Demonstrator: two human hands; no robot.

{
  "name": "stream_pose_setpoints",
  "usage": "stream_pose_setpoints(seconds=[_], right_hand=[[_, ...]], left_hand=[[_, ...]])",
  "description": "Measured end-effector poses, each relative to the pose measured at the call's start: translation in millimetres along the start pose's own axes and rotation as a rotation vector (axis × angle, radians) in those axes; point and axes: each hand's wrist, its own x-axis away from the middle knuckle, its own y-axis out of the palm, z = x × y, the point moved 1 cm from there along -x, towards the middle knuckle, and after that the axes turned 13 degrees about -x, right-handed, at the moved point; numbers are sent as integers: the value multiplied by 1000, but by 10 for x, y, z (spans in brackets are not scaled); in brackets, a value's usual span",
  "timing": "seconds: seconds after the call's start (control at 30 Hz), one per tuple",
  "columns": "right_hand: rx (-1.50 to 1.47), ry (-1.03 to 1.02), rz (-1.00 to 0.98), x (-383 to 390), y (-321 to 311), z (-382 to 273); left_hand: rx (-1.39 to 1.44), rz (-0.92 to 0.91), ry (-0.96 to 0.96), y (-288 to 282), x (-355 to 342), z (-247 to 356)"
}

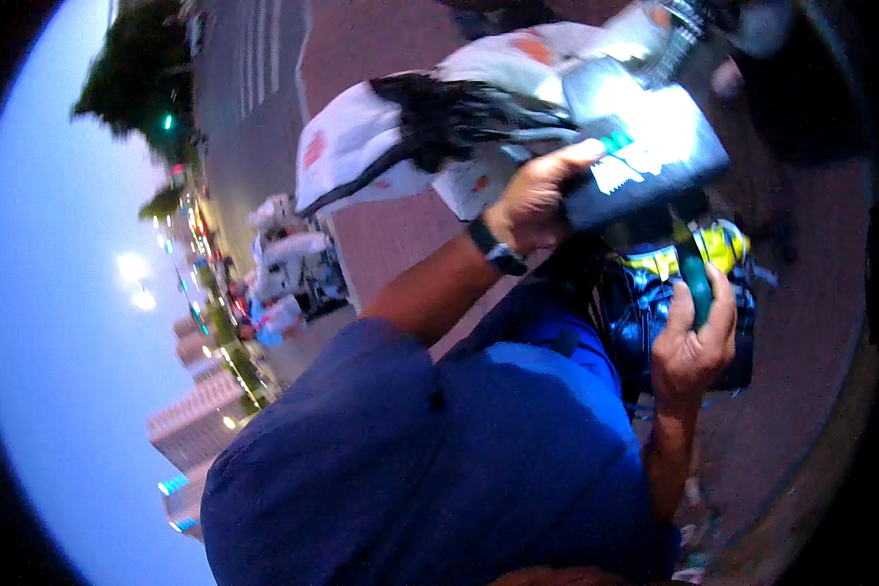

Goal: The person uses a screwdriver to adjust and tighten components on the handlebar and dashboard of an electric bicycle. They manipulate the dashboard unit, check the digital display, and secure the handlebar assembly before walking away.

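At two o'clock, a dark, boxy case (647,146) is clamped in the left hand (535,202), thumb over its brightly lit face, probably to steady it. At three o'clock, the right hand (691,344), apart from the left, pinches a green handle (694,285), seemingly for control; its far end points toward the case, contact unclear. White padded fabric (350,137) sits at eleven.

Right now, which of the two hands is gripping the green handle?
The right hand: its thumb and fingers pinch the green handle. The left hand, with a wristwatch at the wrist, holds the black boxy object.
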Motion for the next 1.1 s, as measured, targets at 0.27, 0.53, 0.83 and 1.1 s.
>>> stream_pose_setpoints(seconds=[0.27,0.53,0.83,1.1], right_hand=[[-868,760,-67,-19,-50,117],[310,-161,-252,-156,-142,110],[199,-349,-533,-308,-401,457],[332,-150,-272,-234,-22,207]], left_hand=[[134,-148,4,-146,-29,-56],[225,-165,71,-22,-1,-142],[130,72,260,42,4,-304],[58,135,154,44,205,-224]])
